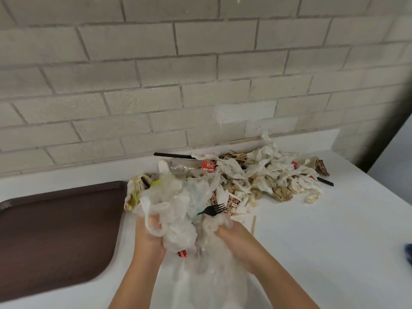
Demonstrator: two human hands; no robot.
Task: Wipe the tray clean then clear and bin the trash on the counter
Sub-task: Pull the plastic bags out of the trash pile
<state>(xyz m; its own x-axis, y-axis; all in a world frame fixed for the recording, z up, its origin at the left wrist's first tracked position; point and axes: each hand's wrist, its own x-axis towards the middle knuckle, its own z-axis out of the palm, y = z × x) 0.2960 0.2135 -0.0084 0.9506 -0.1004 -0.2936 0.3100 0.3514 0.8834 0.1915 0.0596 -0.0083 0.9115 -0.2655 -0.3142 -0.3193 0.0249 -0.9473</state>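
Translucent plastic bag [209,257] | black fork [211,209] poking out | left hand [149,237], right hand [238,241] fingers [224,230] clutching bag

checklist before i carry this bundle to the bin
1. Left hand grip on the plastic bundle: ok, fingers curled into it.
2. Right hand grip on the bundle: ok.
3. Black fork secure: not ok, it sticks out of the bundle.
4. Tray free of trash: ok in the part shown.
5. Counter cleared: not ok, napkin pile and wooden stick lie there.
6. Bin nearby: cannot tell, none in view.
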